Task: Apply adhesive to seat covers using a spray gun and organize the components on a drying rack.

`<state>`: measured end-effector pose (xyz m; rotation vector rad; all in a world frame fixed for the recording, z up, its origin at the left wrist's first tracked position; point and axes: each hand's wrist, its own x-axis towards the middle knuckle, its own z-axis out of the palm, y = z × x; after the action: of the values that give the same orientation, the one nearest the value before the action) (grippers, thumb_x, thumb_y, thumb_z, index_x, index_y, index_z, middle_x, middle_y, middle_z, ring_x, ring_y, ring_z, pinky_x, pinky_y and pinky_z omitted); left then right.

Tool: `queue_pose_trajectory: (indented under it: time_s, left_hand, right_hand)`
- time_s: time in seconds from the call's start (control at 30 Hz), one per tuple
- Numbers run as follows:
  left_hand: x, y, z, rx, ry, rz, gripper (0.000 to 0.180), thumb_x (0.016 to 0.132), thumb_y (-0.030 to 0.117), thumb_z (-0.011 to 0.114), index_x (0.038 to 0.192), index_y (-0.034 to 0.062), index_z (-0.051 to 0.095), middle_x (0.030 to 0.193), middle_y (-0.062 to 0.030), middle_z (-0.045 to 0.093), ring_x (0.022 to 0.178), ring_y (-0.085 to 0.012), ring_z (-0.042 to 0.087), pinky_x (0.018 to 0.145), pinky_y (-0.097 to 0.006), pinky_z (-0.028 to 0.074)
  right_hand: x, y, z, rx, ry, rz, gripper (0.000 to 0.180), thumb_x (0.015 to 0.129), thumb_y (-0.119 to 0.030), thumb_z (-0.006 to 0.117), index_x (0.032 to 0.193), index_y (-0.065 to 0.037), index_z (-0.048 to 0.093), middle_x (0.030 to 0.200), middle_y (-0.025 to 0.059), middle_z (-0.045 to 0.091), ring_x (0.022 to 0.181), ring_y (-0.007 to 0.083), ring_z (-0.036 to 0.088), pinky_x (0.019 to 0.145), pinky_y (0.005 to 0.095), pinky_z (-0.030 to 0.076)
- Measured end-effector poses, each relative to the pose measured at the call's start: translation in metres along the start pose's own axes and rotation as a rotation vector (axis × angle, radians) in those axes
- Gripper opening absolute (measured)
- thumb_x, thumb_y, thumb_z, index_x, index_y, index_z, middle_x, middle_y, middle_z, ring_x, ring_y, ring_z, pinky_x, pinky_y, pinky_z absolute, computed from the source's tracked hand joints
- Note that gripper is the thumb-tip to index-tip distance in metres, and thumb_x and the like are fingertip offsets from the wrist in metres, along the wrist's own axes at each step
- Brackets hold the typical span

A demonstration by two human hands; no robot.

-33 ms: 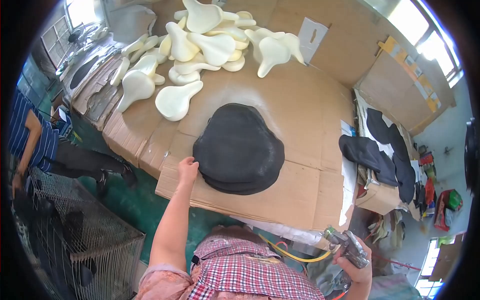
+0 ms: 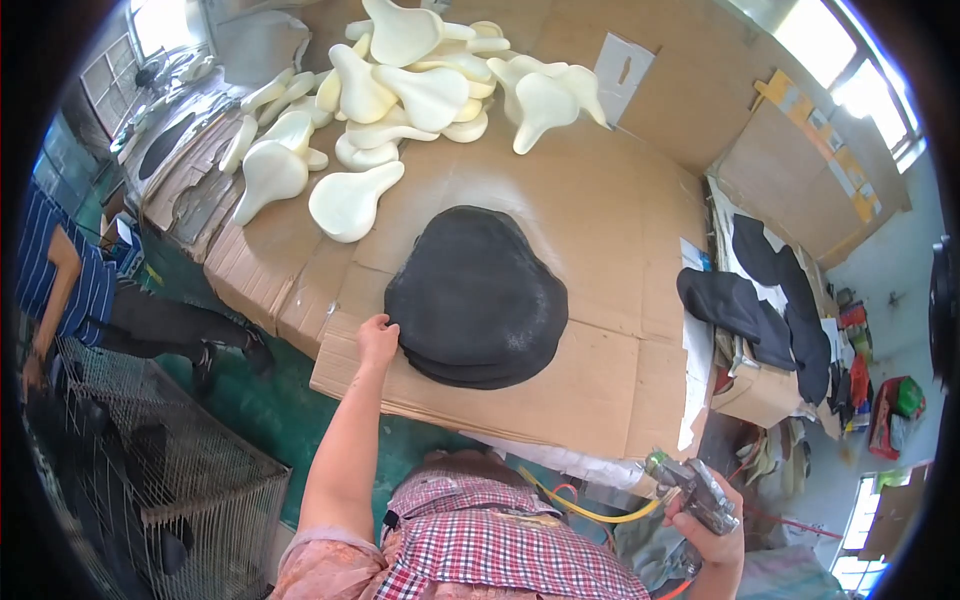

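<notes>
A stack of black saddle-shaped covers [image 2: 478,297] lies on the cardboard-topped table [image 2: 600,215]. My left hand [image 2: 376,340] rests at the stack's left edge, fingers touching the lowest pieces. My right hand [image 2: 708,535] is down at the lower right, closed on a metal spray gun [image 2: 692,490] with a yellow hose [image 2: 575,503] running from it. The gun is held off the table, below its front edge.
Several cream foam saddle shapes [image 2: 400,90] are piled at the table's far side. More black covers [image 2: 760,295] lie on a box at the right. A person in a striped shirt [image 2: 60,275] sits at the left, beside a wire cage [image 2: 150,480].
</notes>
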<state>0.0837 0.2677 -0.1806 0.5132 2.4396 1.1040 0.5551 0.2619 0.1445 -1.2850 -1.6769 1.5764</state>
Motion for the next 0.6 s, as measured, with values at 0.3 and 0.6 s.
queue_pose_trajectory:
  time_s: [0.3,0.6]
  left_hand:
    - [-0.011,0.031,-0.003,0.177,0.052,0.084,0.02,0.068,0.012,0.068,0.086,0.0049,0.067,0.081,-0.0122,0.065,0.081,-0.0283,0.063,0.076,-0.037,0.049]
    - [-0.009,0.037,-0.002,-0.252,0.029,-0.138,0.041,0.066,0.0,0.068,0.105,-0.0018,0.054,0.075,-0.0092,0.06,0.06,-0.0184,0.059,0.055,-0.03,0.049]
  right_hand:
    - [0.021,-0.001,-0.001,0.044,-0.156,-0.101,0.06,0.068,0.003,0.068,0.125,0.003,0.047,0.082,0.0109,0.061,0.072,0.0149,0.058,0.065,0.0277,0.048]
    - [0.046,-0.002,0.019,0.179,0.081,-0.2,0.057,0.07,-0.002,0.069,0.122,0.006,0.047,0.079,0.0084,0.061,0.07,0.014,0.058,0.064,0.0279,0.049]
